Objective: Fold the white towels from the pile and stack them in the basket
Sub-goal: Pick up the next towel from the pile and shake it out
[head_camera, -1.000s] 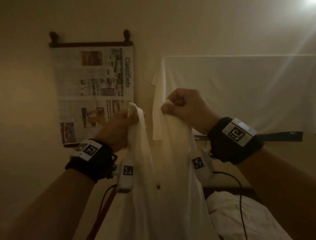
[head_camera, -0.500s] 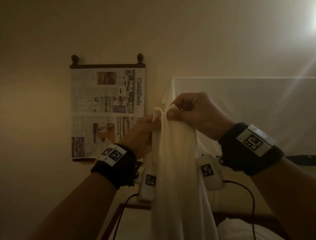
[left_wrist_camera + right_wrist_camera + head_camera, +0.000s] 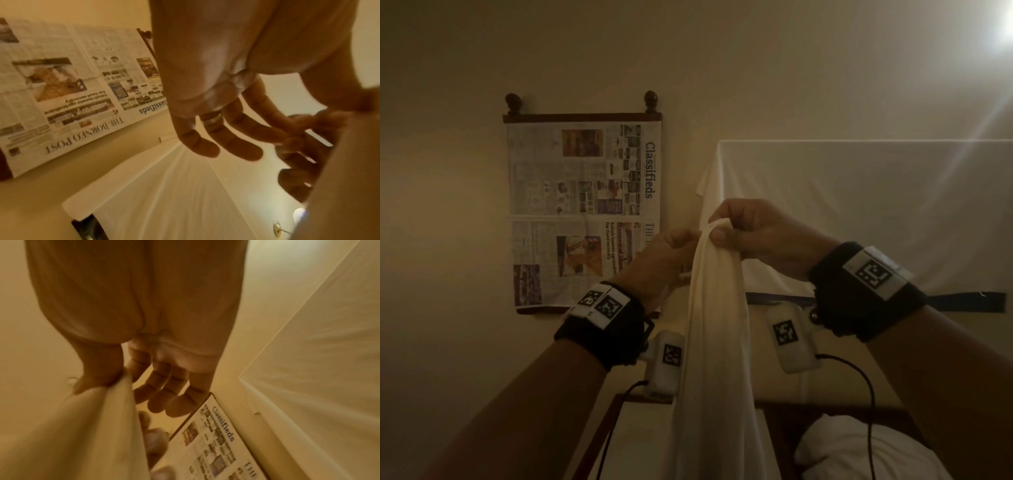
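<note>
Pinching one white towel (image 3: 714,342), two hands: left grip (image 3: 661,260), right grip (image 3: 753,233).

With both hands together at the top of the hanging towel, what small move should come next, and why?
Probably lower the towel toward the surface below: the right hand pinches its top edge, the left hand is close beside it, and the cloth hangs doubled.

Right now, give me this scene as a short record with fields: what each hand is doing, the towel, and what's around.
right hand: pinches the towel's top edge
left hand: at the same edge; grip unclear
towel: white, hangs down from the hands
pile: white cloth, lower right
wall: newspaper hung left, white sheet right
basket: not in view
</note>
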Demonstrator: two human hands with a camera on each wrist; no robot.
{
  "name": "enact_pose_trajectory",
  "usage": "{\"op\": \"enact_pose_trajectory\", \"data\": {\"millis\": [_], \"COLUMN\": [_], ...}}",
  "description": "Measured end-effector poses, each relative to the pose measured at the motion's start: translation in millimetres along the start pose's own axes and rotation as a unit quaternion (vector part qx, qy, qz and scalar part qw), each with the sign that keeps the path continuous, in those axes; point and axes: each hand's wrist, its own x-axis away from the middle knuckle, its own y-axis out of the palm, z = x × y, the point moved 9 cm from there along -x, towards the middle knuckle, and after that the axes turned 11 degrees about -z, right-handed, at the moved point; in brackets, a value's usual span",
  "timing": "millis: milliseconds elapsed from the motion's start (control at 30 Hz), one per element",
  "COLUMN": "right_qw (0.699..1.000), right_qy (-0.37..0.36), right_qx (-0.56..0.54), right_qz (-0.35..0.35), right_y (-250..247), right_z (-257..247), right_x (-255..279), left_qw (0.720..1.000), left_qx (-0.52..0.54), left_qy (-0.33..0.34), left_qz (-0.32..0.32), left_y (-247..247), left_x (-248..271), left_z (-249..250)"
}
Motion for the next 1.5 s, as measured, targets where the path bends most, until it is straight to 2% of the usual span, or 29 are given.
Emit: {"op": "enact_pose_trajectory", "data": {"millis": [167, 267, 333, 400, 467, 567, 633, 733, 800, 900, 967, 1100, 1233, 1333, 1400, 1467, 1500], "right_qw": [0.995, 0.991, 0.991, 0.994, 0.989, 0.974, 0.971, 0.985, 0.986, 0.972, 0.967, 0.975, 0.968, 0.944, 0.917, 0.876, 0.854], "right_qy": [0.016, 0.026, 0.023, 0.022, 0.066, 0.126, 0.130, 0.122, 0.118, 0.118, 0.116, 0.125, 0.234, 0.324, 0.397, 0.479, 0.516], "right_qx": [0.028, 0.071, 0.055, -0.013, -0.118, -0.187, -0.198, -0.100, -0.076, -0.181, -0.208, -0.172, -0.087, -0.047, -0.018, 0.031, 0.047], "right_qz": [0.089, 0.113, 0.117, 0.105, 0.062, 0.013, 0.035, 0.074, 0.088, 0.093, 0.086, 0.064, -0.027, -0.034, -0.031, -0.039, -0.043], "right_y": [-24.7, -35.1, -37.8, -32.2, -13.6, 10.6, 4.4, -18.1, -25.1, -25.6, -25.4, -13.5, 35.3, 63.0, 75.4, 81.9, 82.9], "right_z": [25.5, 37.4, 50.9, 72.1, 103.7, 147.2, 160.6, 159.1, 158.2, 168.9, 176.3, 203.4, 258.2, 312.3, 355.7, 398.3, 414.8], "right_x": [10.1, 11.4, 15.5, 24.2, 37.7, 63.7, 74.5, 83.2, 89.6, 106.0, 117.7, 140.7, 180.5, 236.2, 285.8, 342.2, 370.7], "left_qw": [0.996, 0.987, 0.984, 0.985, 0.988, 0.984, 0.974, 0.955, 0.961, 0.971, 0.972, 0.971, 0.965, 0.957, 0.952, 0.959, 0.955], "left_qx": [-0.085, -0.158, -0.173, -0.160, -0.133, -0.144, -0.195, -0.264, -0.234, -0.171, -0.150, -0.131, -0.114, -0.126, -0.129, -0.117, -0.123], "left_qy": [-0.012, -0.008, -0.011, -0.017, -0.034, -0.069, -0.099, -0.123, -0.124, -0.121, -0.119, -0.124, -0.143, -0.151, -0.160, -0.128, -0.121], "left_qz": [-0.014, 0.013, 0.039, 0.059, 0.068, 0.075, 0.063, 0.056, 0.077, 0.116, 0.135, 0.158, 0.187, 0.212, 0.226, 0.223, 0.242], "left_y": [22.4, 31.7, 31.5, 30.5, 32.1, 37.2, 39.9, 44.1, 46.8, 57.1, 62.7, 66.9, 57.0, 36.4, 22.9, 14.5, 8.8], "left_x": [9.7, 3.4, 0.2, -2.9, -6.5, -12.6, -17.8, -22.2, -24.8, -27.9, -29.3, -34.2, -33.1, -25.2, -18.4, -18.6, -16.2], "left_z": [6.9, 3.4, 0.6, -5.2, -16.1, -34.1, -45.7, -60.1, -66.1, -73.1, -77.7, -85.3, -90.4, -97.4, -107.8, -115.2, -118.1]}}
